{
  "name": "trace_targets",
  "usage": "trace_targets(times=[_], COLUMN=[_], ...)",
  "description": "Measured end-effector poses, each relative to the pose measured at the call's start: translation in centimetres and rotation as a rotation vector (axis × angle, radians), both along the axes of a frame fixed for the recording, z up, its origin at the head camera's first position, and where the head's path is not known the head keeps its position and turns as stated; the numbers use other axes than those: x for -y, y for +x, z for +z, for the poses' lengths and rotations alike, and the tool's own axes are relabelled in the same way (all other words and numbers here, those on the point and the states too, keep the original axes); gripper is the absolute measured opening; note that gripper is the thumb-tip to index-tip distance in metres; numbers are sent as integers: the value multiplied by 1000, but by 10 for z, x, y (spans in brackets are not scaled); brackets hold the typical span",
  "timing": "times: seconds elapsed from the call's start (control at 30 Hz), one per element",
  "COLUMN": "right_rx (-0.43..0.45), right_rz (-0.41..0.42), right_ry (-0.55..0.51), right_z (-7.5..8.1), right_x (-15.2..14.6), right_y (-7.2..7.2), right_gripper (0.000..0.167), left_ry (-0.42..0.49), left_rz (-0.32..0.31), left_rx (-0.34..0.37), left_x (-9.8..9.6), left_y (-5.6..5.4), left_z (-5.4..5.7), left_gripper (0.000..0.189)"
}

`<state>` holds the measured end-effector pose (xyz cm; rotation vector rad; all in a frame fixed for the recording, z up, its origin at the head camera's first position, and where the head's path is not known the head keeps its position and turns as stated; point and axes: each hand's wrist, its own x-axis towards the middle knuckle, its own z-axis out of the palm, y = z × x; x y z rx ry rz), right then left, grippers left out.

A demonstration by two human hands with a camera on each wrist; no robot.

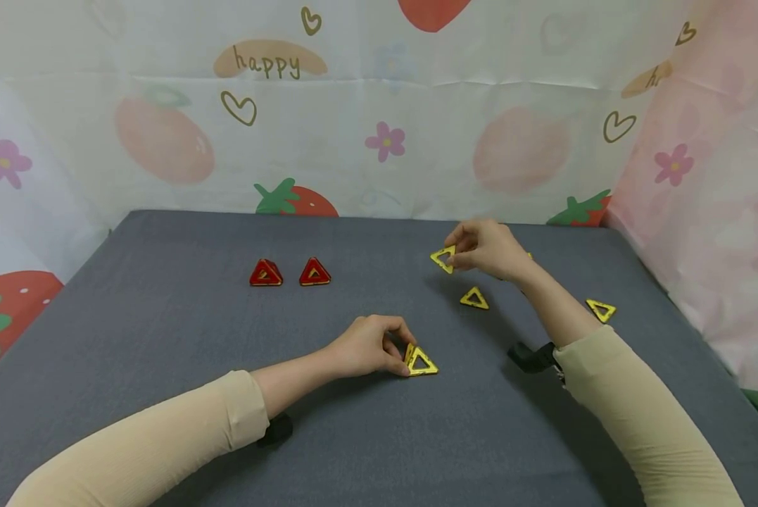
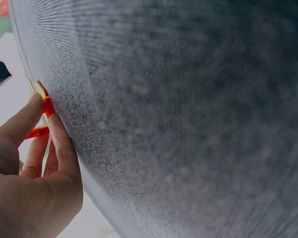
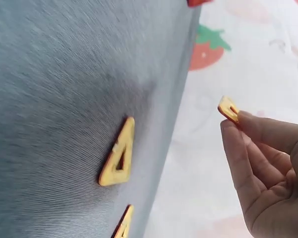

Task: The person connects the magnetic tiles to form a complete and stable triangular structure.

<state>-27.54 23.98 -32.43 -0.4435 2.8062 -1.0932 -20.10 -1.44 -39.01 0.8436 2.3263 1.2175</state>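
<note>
Yellow triangular magnetic tiles [image 1: 424, 372] stand leaning together on the cloth in the head view, gripped at their left side by my left hand [image 1: 369, 348]. Red edges [image 2: 39, 132] of these tiles show between thumb and fingers in the left wrist view. Farther back and to the right, my right hand [image 1: 489, 248] pinches a single yellow triangle tile [image 1: 443, 251] between thumb and fingertips, raised above the cloth. Below it a flat yellow triangle [image 1: 474, 304] lies on the table. From the right wrist, the pinched tile [image 3: 227, 107] is partly covered by the thumb.
Two red triangular pyramids [image 1: 266, 279] [image 1: 315, 277] stand at the back left. Another yellow triangle [image 1: 599, 303] lies beyond the right forearm, and a sliver of yellow [image 1: 529, 255] shows behind that wrist. The grey cloth [image 1: 366, 451] covers the table; a printed curtain [image 1: 429, 176] hangs behind.
</note>
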Motion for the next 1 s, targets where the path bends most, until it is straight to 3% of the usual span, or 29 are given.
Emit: trace_targets(times=[0.27,0.47,1.0], right_rx=[-28,8,78], right_rz=[109,151,198], right_ry=[77,63,42], right_z=[-9,-16,-29], right_x=[4,3,9], right_y=[30,49,73], right_gripper=[21,20,18], left_ry=[-10,-10,-6], left_rz=[8,7,0], left_rx=[6,-2,-13], left_x=[0,-1,-1], left_y=[0,1,1], left_z=[0,1,0], left_gripper=[35,35,35])
